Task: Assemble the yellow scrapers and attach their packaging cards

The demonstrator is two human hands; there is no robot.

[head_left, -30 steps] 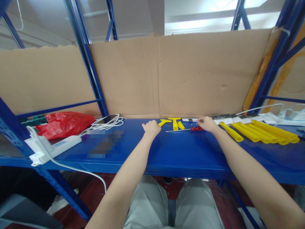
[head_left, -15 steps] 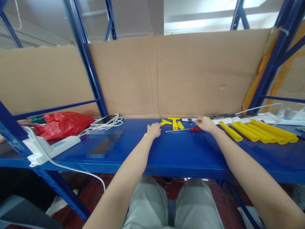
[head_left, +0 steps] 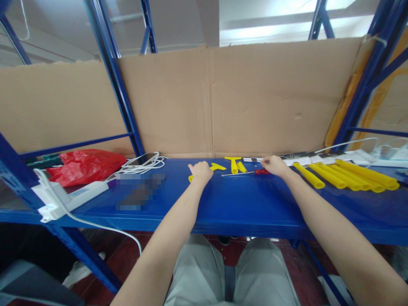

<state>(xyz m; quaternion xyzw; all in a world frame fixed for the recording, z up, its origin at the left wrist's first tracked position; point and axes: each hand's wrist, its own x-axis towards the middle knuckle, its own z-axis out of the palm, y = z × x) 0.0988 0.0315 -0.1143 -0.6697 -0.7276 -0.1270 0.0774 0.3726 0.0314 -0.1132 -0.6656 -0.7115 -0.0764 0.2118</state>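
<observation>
My left hand (head_left: pixel 201 171) is closed over a yellow plastic piece (head_left: pixel 218 167) on the blue shelf; its ends show on both sides of the hand, and the middle is covered. To the right lie a yellow T-shaped piece (head_left: pixel 234 165) and a small yellow part (head_left: pixel 241 167). My right hand (head_left: pixel 274 165) has its fingertips pinched together just above the red handle of a screwdriver (head_left: pixel 262 171). Whatever sits in that pinch is too small to make out. The screwdriver's shaft points left.
Several yellow tubes (head_left: pixel 328 175) lie in a row at the right, in front of white and black strips (head_left: pixel 298 159). A white power strip (head_left: pixel 76 197), coiled white cable (head_left: pixel 149 162) and red plastic bag (head_left: pixel 87 165) occupy the left. Cardboard (head_left: pixel 270 102) walls the back.
My left hand has shifted slightly left and gone from fingers stretched toward the yellow piece to wrapped over it. The piece has moved with it. My right hand has stayed in place.
</observation>
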